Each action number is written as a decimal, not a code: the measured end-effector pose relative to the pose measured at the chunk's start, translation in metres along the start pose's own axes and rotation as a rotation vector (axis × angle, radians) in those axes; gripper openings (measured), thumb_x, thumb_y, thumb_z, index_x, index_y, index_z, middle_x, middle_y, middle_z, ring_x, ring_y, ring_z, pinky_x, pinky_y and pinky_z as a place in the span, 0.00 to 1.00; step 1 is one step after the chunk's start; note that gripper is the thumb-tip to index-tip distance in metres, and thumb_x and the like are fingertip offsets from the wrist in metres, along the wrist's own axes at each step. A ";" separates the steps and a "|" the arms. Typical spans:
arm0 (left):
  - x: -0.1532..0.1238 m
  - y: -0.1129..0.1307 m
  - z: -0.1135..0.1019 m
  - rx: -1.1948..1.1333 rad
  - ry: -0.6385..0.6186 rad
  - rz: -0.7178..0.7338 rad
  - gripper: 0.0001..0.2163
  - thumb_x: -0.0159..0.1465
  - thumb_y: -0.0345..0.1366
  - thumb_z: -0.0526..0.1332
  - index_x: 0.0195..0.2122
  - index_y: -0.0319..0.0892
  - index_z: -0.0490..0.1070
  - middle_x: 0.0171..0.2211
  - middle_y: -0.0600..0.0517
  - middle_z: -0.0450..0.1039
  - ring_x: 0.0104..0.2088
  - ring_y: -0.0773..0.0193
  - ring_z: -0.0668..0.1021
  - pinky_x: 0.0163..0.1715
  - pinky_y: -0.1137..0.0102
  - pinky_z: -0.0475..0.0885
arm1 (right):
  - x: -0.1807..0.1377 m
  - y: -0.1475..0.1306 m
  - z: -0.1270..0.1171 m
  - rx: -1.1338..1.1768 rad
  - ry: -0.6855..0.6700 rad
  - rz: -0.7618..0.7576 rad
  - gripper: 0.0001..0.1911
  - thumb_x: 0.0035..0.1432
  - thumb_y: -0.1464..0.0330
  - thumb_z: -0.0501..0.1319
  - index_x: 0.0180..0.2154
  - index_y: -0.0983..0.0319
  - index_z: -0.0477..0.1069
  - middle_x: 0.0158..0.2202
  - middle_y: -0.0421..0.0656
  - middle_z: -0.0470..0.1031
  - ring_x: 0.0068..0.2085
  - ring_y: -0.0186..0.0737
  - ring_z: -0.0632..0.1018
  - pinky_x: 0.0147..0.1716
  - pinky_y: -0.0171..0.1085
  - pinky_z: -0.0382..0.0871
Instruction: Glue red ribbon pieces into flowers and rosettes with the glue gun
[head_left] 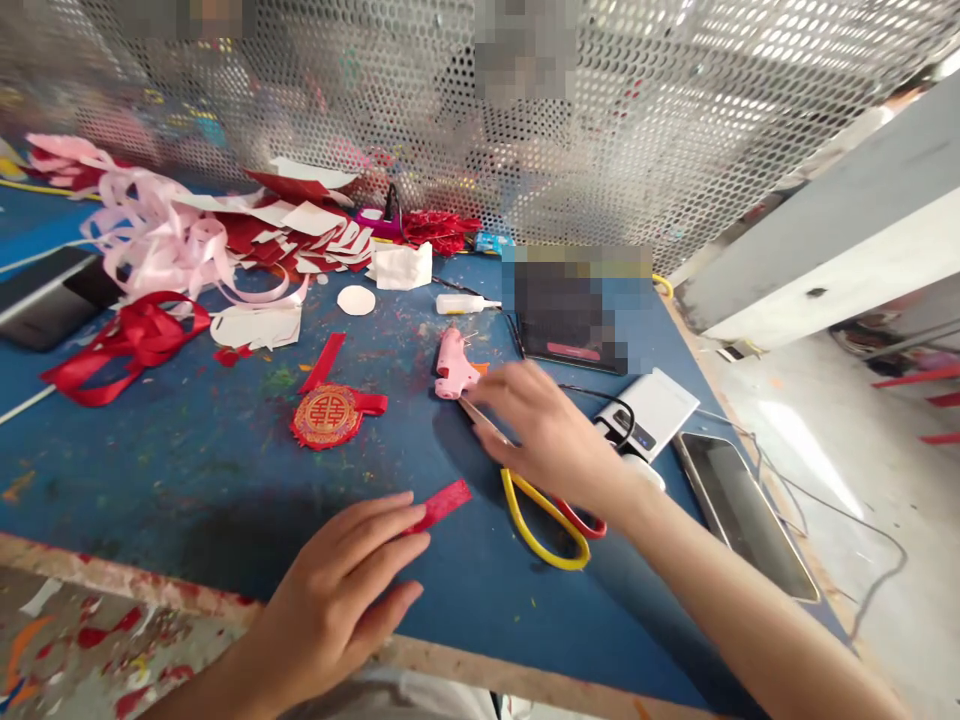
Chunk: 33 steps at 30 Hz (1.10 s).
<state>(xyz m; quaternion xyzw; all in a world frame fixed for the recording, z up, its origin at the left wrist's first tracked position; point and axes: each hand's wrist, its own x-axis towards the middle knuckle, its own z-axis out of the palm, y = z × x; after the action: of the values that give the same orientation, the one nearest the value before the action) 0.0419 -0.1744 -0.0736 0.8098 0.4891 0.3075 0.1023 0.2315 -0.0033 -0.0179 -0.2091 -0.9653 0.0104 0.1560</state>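
My left hand [341, 590] rests near the table's front edge and pinches a short red paper strip [444, 502] between thumb and fingers. My right hand [551, 435] hovers open, fingers spread, just right of a pink glue gun [453, 368] and above yellow-and-red scissors [546, 520]. Whether its fingertips touch the glue gun I cannot tell. A red round ornament with a gold double-happiness sign [328, 415] lies on the blue table [187, 470] to the left of the glue gun.
Red ribbon [131, 345], pink ribbon [161, 235] and paper scraps crowd the back left. A glue bottle [461, 304], white power bank [656, 410] with cable, and a phone [742, 510] lie at the right. A perforated metal screen [480, 120] closes the back; people sit behind it.
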 end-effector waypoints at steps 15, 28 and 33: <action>0.001 0.006 -0.017 -0.972 0.099 -0.802 0.10 0.65 0.42 0.54 0.41 0.42 0.67 0.36 0.49 0.75 0.36 0.63 0.76 0.38 0.70 0.71 | -0.040 -0.063 0.021 -0.172 0.496 -0.578 0.03 0.50 0.72 0.65 0.31 0.60 0.76 0.31 0.38 0.70 0.29 0.31 0.66 0.25 0.36 0.59; 0.022 0.018 0.005 -1.530 0.038 -0.821 0.19 0.50 0.38 0.69 0.36 0.42 0.60 0.23 0.56 0.73 0.23 0.73 0.70 0.26 0.78 0.60 | -0.043 -0.064 0.019 -0.132 0.556 -0.635 0.04 0.49 0.73 0.65 0.28 0.58 0.76 0.28 0.36 0.69 0.27 0.30 0.65 0.24 0.35 0.61; 0.026 0.016 0.009 -1.534 0.091 -0.837 0.18 0.51 0.35 0.69 0.36 0.43 0.59 0.23 0.57 0.73 0.23 0.72 0.72 0.25 0.78 0.63 | -0.043 -0.066 0.006 -0.129 0.440 -0.598 0.05 0.53 0.72 0.63 0.34 0.61 0.76 0.28 0.38 0.72 0.29 0.31 0.70 0.28 0.35 0.65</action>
<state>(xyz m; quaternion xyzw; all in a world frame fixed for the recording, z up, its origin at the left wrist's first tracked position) 0.0679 -0.1591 -0.0628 0.2586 0.4080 0.5209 0.7038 0.2402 -0.0802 -0.0312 0.0753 -0.9259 -0.1417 0.3421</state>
